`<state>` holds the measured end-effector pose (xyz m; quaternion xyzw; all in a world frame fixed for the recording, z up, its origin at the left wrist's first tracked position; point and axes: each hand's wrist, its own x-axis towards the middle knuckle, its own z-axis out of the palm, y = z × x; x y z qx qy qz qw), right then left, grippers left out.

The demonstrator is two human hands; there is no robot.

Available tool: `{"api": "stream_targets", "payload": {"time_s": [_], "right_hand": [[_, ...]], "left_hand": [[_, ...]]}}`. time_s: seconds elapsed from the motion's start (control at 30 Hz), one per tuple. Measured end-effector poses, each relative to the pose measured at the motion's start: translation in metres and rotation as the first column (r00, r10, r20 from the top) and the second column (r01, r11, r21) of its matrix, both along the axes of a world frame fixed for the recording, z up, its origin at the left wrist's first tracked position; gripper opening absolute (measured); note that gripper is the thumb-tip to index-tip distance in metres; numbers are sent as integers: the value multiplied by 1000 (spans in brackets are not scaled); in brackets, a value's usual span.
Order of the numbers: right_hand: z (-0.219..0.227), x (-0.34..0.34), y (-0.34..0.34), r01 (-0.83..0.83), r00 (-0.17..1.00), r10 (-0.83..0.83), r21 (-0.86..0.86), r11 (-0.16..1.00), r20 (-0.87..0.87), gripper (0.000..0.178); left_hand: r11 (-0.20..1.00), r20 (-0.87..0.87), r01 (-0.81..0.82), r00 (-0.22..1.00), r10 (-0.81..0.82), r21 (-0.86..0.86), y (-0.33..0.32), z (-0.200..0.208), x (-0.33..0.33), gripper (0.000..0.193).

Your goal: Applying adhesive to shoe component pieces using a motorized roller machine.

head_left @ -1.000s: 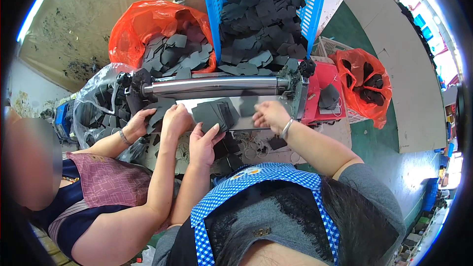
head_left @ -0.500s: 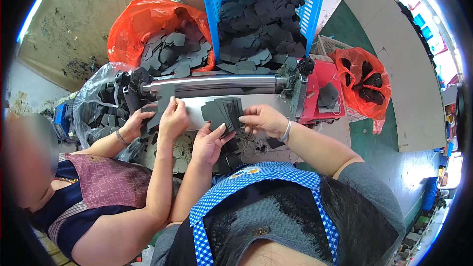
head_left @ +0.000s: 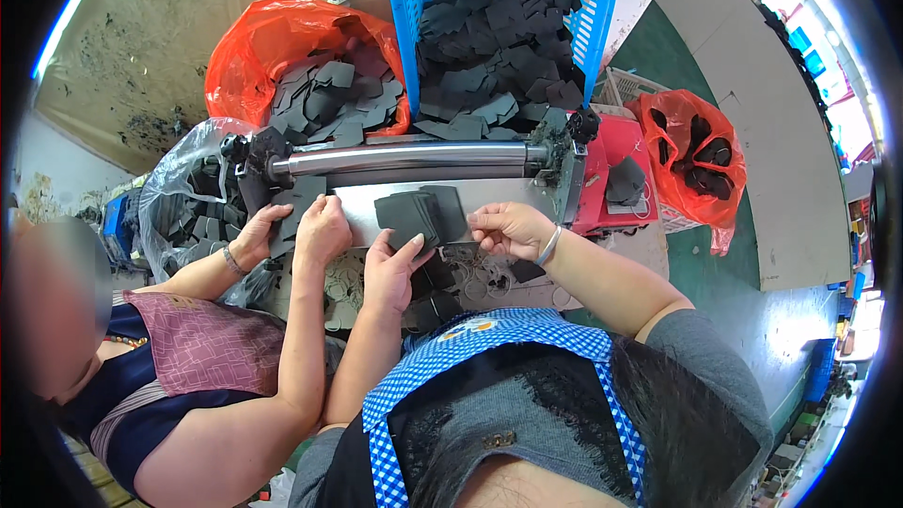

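Observation:
In my left hand (head_left: 390, 273) is a fanned stack of thin dark grey sheet pieces (head_left: 407, 216), thumb on top near its lower edge. The stack lies over the bare metal plate of a roller machine. My right hand (head_left: 513, 230) pinches the right edge of one dark grey piece (head_left: 451, 210), which slants out from the stack. Just left of my hands, a co-worker's two hands (head_left: 323, 229) hold similar dark grey pieces (head_left: 299, 199) at the plate's left end.
A shiny steel roller (head_left: 404, 159) spans the machine behind the plate. Beyond it stand a blue crate (head_left: 406, 28) and an orange bag (head_left: 249, 47), both with grey pieces. Another orange bag (head_left: 732, 132) sits at right, beside the red machine housing (head_left: 602, 169).
My right hand has shifted slightly right, and a piece now sticks out from the stack toward it. My stack has moved a little left. The co-worker's near hand has dropped slightly.

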<state>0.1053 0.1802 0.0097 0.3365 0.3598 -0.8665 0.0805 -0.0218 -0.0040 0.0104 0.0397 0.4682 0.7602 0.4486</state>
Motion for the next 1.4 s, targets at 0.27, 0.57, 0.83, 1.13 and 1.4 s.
{"api": "stream_targets", "payload": {"time_s": [0.27, 0.57, 0.83, 1.13, 1.4], "right_hand": [[11, -5, -5, -55, 998, 58, 213, 975, -8, 18], [4, -4, -12, -31, 999, 37, 350, 936, -11, 19], [-1, -8, -5, 180, 976, -210, 328, 927, 58, 21], [5, -10, -6, 171, 983, -184, 370, 913, 0, 25], [11, -8, -21, -36, 995, 69, 391, 920, -71, 18]], "left_hand": [[991, 79, 23, 996, -34, 130, -3, 2, -2, 36], [996, 20, 32, 999, -34, 84, -1, 2, 2, 30], [995, 93, -3, 996, -6, 98, -1, -1, 1, 36], [993, 155, 43, 986, -59, 106, -4, -3, 2, 28], [969, 198, 176, 958, -209, 172, -4, 4, 5, 29]]}}
